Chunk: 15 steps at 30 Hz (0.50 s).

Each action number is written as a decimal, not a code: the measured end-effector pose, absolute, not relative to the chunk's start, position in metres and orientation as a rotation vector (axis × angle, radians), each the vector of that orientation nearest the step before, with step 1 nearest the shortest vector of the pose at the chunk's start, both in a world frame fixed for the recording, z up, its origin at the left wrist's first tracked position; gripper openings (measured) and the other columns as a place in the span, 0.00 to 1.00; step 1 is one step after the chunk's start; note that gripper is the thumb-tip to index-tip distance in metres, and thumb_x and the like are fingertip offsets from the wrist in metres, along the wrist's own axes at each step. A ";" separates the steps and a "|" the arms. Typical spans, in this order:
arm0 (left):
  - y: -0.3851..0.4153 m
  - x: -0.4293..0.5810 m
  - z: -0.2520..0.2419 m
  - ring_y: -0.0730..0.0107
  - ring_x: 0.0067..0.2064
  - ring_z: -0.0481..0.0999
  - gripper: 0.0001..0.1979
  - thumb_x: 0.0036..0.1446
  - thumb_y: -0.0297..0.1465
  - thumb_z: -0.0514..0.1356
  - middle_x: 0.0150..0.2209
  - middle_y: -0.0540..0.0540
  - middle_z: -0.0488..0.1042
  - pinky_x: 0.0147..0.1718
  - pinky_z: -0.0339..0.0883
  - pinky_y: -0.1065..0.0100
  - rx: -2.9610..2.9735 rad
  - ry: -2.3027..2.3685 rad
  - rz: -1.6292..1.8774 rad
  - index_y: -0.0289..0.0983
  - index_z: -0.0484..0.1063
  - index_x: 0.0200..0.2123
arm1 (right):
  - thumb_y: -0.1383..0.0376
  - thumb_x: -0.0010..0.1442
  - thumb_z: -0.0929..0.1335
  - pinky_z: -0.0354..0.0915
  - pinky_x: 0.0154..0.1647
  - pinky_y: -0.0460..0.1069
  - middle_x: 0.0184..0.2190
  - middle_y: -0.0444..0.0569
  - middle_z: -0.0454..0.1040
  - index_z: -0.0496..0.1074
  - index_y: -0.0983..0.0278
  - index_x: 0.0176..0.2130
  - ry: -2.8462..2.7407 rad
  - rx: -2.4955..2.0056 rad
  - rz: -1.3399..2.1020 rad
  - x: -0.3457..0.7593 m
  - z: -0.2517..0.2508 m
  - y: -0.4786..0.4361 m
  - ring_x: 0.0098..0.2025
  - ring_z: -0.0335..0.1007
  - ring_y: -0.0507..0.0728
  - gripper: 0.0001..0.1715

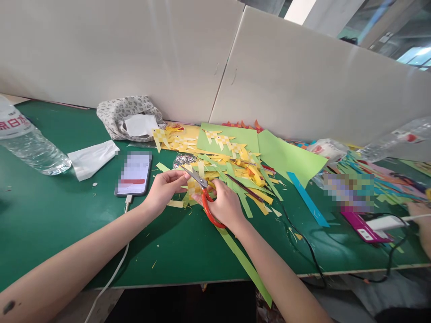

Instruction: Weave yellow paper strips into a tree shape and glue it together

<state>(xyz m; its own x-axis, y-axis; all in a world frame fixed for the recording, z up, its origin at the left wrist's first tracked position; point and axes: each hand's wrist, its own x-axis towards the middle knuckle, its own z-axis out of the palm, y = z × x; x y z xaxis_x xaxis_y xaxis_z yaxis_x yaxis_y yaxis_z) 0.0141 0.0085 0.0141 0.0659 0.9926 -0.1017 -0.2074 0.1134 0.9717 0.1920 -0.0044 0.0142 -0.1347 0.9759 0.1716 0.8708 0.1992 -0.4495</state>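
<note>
My right hand (225, 205) is closed round the red handles of a pair of scissors (203, 193), whose blades point up and left. My left hand (164, 187) pinches a small woven piece of yellow and green paper strips (193, 187) right at the blades. Both hands work just in front of a heap of green and yellow paper strips (235, 175) on the green table (50, 215). A long green strip (245, 264) runs from under my right wrist past the table's front edge.
A phone (134, 173) on a white cable lies left of my hands, beside white paper (91, 158) and a plastic bottle (30, 146). A patterned cloth bag (126, 114) sits at the white partition. At right lie coloured papers, a pink device (362, 228), black cables and another person's hand (422, 220).
</note>
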 end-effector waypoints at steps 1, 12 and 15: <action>0.009 0.014 0.013 0.70 0.35 0.75 0.16 0.44 0.42 0.67 0.33 0.47 0.76 0.34 0.72 0.69 1.010 1.056 1.187 0.35 0.76 0.31 | 0.47 0.50 0.66 0.54 0.25 0.47 0.31 0.46 0.72 0.61 0.60 0.31 -2.062 -1.718 0.337 0.192 0.015 -0.004 0.28 0.68 0.55 0.21; 0.009 0.013 0.013 0.70 0.35 0.74 0.16 0.45 0.43 0.66 0.34 0.47 0.76 0.33 0.72 0.71 1.043 1.064 1.185 0.36 0.77 0.32 | 0.46 0.50 0.66 0.48 0.22 0.46 0.22 0.43 0.66 0.55 0.60 0.23 -2.058 -1.676 0.330 0.195 0.020 -0.004 0.22 0.58 0.51 0.24; 0.009 0.013 0.012 0.69 0.36 0.74 0.17 0.44 0.44 0.66 0.34 0.47 0.77 0.33 0.73 0.70 1.044 1.059 1.182 0.37 0.77 0.32 | 0.46 0.51 0.66 0.48 0.21 0.47 0.20 0.43 0.64 0.56 0.60 0.22 -2.061 -1.660 0.324 0.196 0.018 -0.003 0.21 0.56 0.51 0.24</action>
<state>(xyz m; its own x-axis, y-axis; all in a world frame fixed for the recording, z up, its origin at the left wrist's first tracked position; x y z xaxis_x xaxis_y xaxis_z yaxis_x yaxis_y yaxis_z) 0.0130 0.0091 0.0124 0.0769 0.9942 -0.0749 -0.1838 0.0880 0.9790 0.1960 -0.0034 0.0185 -0.1564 0.9649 0.2109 0.8536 0.2395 -0.4626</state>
